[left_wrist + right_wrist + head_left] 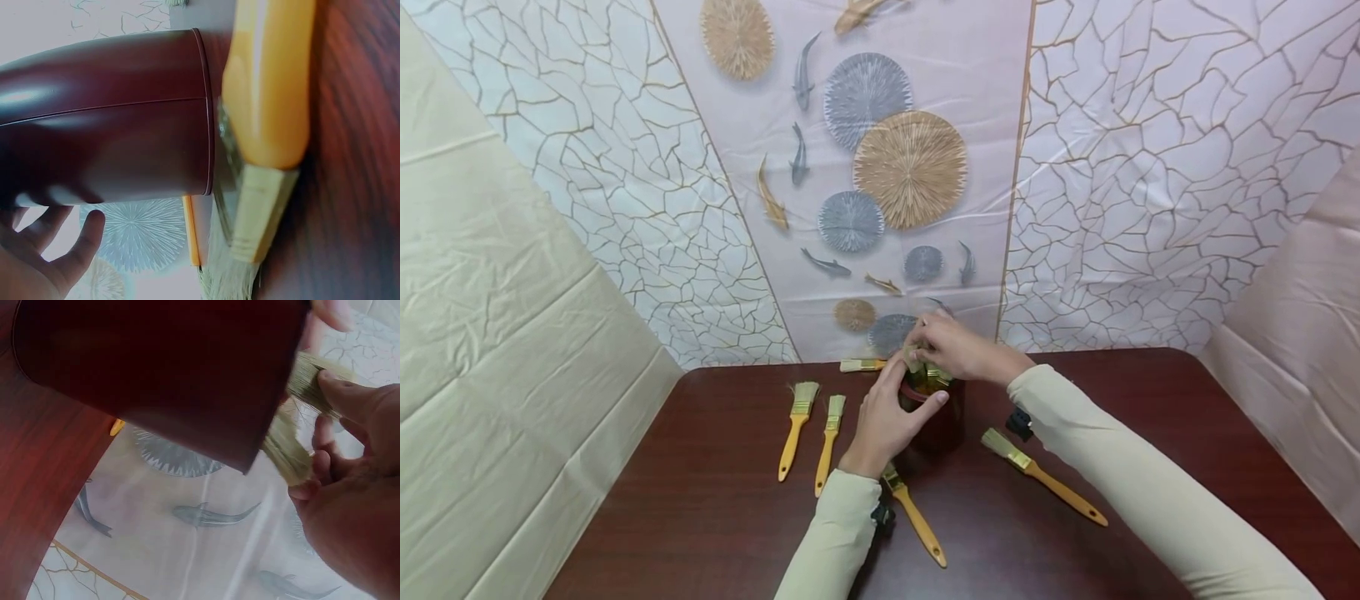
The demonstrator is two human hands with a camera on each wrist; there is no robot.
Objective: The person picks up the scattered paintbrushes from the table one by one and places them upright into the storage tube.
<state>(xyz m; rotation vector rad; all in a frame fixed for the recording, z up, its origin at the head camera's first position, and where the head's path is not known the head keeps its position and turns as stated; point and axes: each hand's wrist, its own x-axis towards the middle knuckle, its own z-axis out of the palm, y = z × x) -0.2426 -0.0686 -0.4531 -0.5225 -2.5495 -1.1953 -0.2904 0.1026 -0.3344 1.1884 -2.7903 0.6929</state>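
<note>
A dark red-brown cylindrical container (936,429) with a seam down its side stands on the table. My left hand (882,421) holds it near the rim, thumb on the near side and fingers around the left. Over its mouth, my right hand (953,343) pinches a paintbrush (312,381) by its pale bristles, handle down inside the container. A second paintbrush (287,450) shows its bristles at the rim, close under the right fingers. The container walls hide the handles. In the left wrist view a yellow-handled paintbrush (269,87) lies large beside the container's base.
On the dark wooden table (700,517), two paintbrushes, a wide one (793,429) and a narrow one (829,442), lie left of the container. Another brush (1047,477) lies to its right, and one (861,365) at the back edge. A patterned cloth (1097,192) hangs behind.
</note>
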